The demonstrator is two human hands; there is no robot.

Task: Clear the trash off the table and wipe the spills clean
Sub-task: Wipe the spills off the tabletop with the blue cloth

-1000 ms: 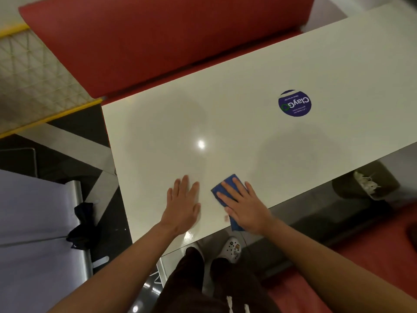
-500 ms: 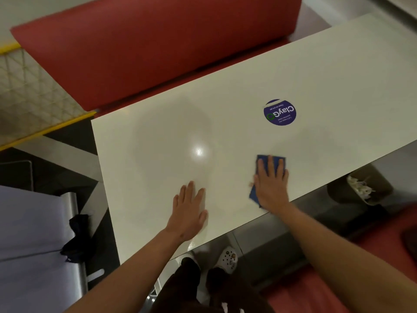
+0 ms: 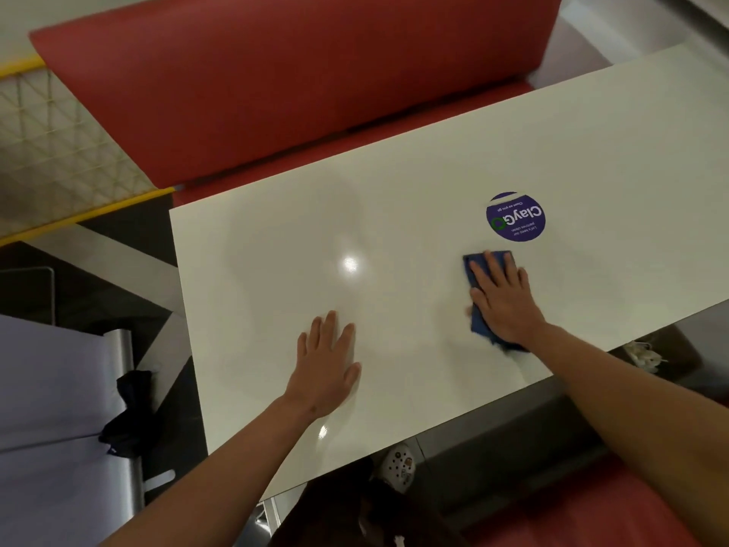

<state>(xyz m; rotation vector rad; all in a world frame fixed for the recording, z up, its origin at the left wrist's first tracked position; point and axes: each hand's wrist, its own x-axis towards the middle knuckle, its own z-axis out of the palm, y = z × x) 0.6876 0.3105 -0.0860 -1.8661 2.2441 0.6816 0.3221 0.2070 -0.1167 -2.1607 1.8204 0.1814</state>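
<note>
Setting: white table in a seating booth; red bench along its far side; floor and the person's shoes visible below the near edge.
Cloth: blue cloth lies flat on the tabletop near the right end, just on the near side of the round purple sticker; its near corner sits close to the table's near edge.
Right hand: right hand pressed palm-down on the cloth, fingers spread and extended; pinning it flat, not pinching it.
Left hand: left hand flat on the bare tabletop, well apart from the cloth; open, grasping nothing; appears to serve as a brace.
Trash: none visible on the tabletop; no distinct spill can be made out; only glare spots.
Stage, judged: wiping under way; clearing seems complete.
Risk one: cloth held by pressure alone; a fast stroke toward the near edge may slide it off the table.
Risk two: passing over the sticker could catch and lift its rim.
Risk three: glossy surface hides streaks; patches may be missed, especially under the left palm.
</note>
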